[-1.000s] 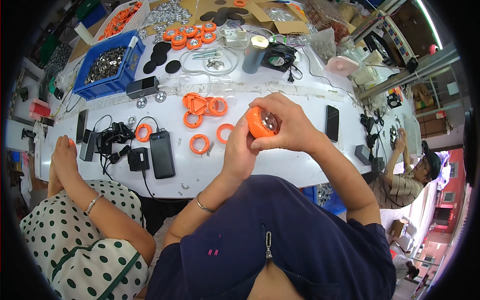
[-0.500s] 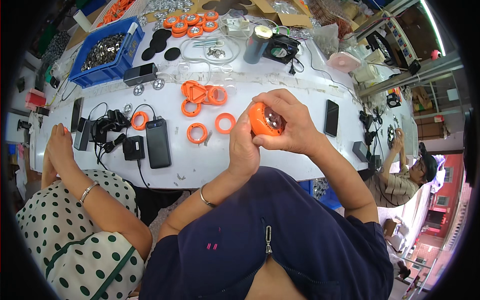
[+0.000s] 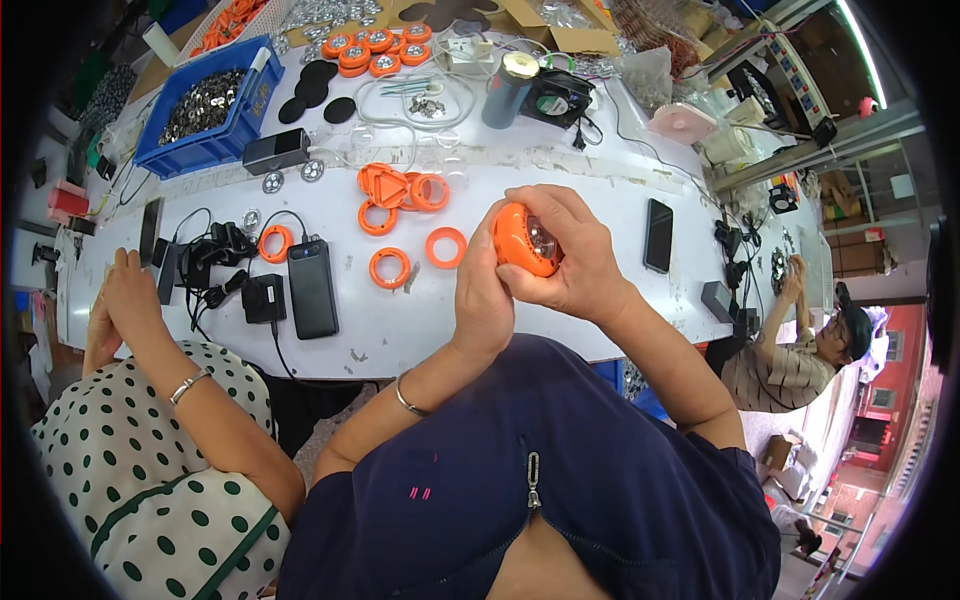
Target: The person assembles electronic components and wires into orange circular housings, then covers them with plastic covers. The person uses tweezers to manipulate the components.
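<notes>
Above the table's near edge I hold an orange round light (image 3: 513, 240) with a clear dome, tilted so the dome faces right. My right hand (image 3: 582, 258) grips it from the right, fingers over the top and thumb along the lower rim. Against its left side presses my left hand (image 3: 484, 292), its fingers partly hidden behind the light. Left of my hands lie loose orange rings (image 3: 445, 232), (image 3: 390, 254) and a small cluster of orange housings (image 3: 384, 184).
Finished-looking orange lights (image 3: 384, 64) are piled at the back. A blue crate (image 3: 190, 155) of metal parts stands back left. Nearer are a black power bank (image 3: 314, 288) and tangled adapters; a phone (image 3: 658, 235) lies right. Co-workers sit left and far right.
The light has turned slightly in my hands, its dome now facing more to the right. The co-worker's hands at the left have shifted a little.
</notes>
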The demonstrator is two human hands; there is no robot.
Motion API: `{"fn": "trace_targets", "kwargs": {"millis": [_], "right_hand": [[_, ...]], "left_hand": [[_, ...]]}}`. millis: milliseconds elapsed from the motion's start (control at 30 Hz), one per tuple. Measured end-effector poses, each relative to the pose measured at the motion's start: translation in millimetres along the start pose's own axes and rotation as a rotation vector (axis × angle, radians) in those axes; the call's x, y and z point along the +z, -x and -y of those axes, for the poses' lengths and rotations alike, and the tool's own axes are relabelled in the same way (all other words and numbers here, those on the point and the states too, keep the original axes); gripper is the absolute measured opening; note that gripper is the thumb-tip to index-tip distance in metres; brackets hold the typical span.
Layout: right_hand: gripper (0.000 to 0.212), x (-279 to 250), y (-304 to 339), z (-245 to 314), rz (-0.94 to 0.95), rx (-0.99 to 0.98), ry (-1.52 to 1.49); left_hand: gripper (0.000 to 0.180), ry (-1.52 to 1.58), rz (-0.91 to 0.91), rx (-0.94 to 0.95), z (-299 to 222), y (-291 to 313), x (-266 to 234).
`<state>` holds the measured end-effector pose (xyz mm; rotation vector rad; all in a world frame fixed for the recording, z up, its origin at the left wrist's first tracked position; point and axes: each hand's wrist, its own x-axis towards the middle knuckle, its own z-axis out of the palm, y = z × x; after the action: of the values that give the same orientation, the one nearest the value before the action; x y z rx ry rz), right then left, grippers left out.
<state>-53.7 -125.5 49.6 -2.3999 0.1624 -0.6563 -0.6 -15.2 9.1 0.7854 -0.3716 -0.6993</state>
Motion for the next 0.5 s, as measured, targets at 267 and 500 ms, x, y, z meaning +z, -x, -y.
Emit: {"fn": "trace_targets", "kwargs": {"millis": [267, 500], "right_hand": [[0.065, -1.3, 0.3, -3.9, 0.008, -0.044, 0.091], [0.062, -8.6, 4.3, -9.6, 0.014, -0.012, -0.019]], "left_hand": [[0.048, 0.295, -0.071, -0.212, 5.9, -3.0, -14.7], [0.056, 0.414, -0.068, -0.536, -4.2, -11.5, -23.6]]}}
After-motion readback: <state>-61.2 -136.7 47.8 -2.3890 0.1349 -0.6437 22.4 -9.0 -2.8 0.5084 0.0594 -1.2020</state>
